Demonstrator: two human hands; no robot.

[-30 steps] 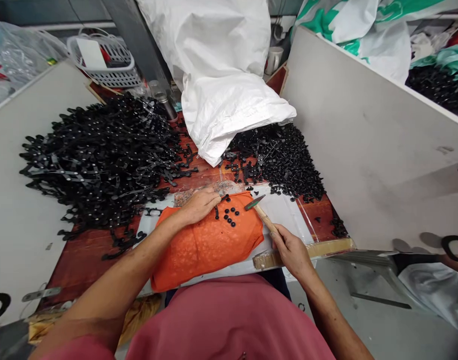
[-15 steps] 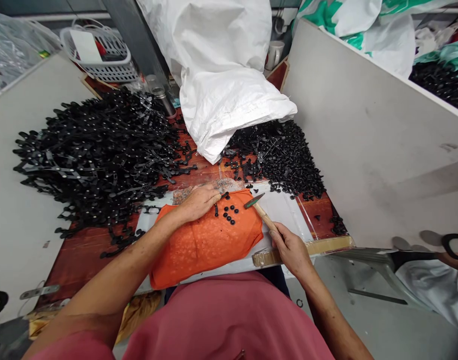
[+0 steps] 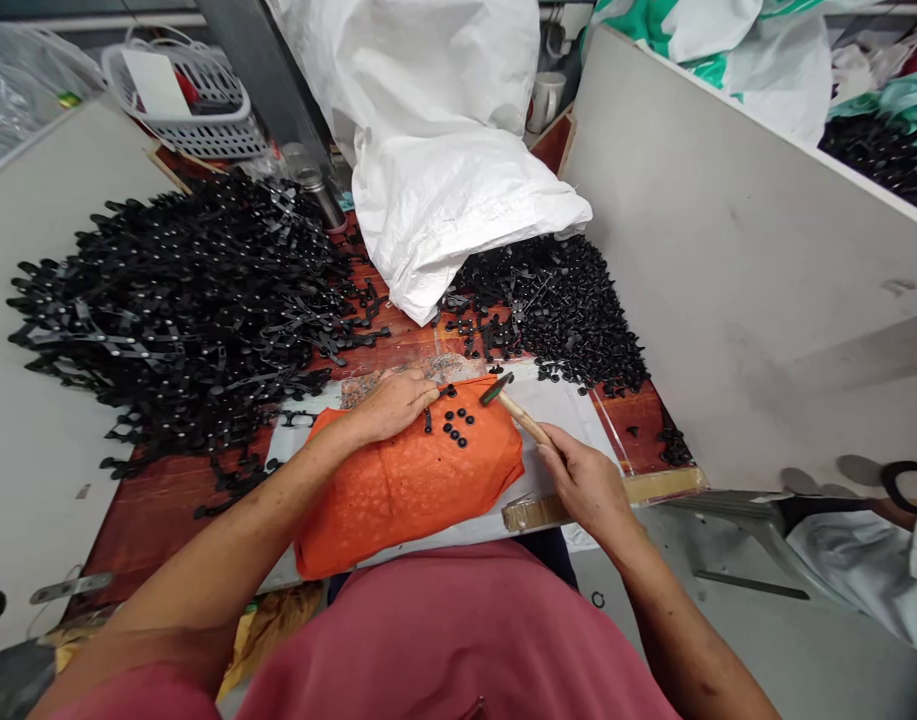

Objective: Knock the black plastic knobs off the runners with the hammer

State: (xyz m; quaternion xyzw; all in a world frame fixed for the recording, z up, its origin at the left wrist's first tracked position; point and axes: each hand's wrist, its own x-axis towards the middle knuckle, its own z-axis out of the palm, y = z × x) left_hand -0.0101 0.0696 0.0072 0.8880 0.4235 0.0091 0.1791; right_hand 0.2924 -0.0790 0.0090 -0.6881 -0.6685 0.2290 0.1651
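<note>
Near the centre of the frame, the person's right hand (image 3: 594, 488) grips the wooden handle of a hammer (image 3: 524, 416), whose head is above the upper right corner of a plump orange pad (image 3: 398, 500); whether the head touches the pad is hard to tell. The left hand (image 3: 394, 405) lies over the pad's upper edge, its fingertips pinching a small black strap (image 3: 446, 391). Just below and to the right of those fingertips, several round black buttons (image 3: 462, 442) rest on the orange cloth. The pad sits on a white sheet (image 3: 582, 415) on the reddish desk (image 3: 154, 505). A large heap of black straps (image 3: 188, 300) fills the left of the frame, and a pile of small black pieces (image 3: 578, 325) spreads right of centre, beneath the end of a white sack (image 3: 458, 150) at upper centre
</note>
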